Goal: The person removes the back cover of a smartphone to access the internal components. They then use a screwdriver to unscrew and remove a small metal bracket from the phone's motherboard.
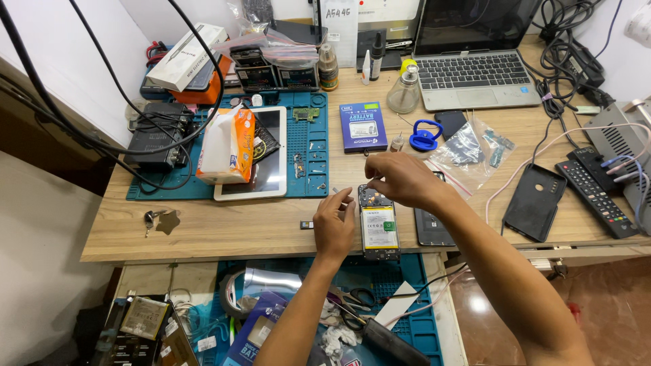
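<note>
An opened phone (378, 230) lies back-up on the wooden desk (224, 227), its white and yellow battery exposed. My left hand (333, 227) rests against the phone's left edge, fingers curled on the upper corner. My right hand (401, 177) hovers over the phone's top end, fingertips pinched together over the circuit board; whether it holds a small part or tool I cannot tell. A dark phone back panel (431, 227) lies just right of the phone.
A blue work mat (308, 146) holds a white tablet, an orange tissue pack (229, 146) and small screws. A blue battery box (363, 126), blue suction cup (425, 137), glass bottle, laptop (475, 74), black phone case (536, 202), remote (597, 196) and cables surround the work area.
</note>
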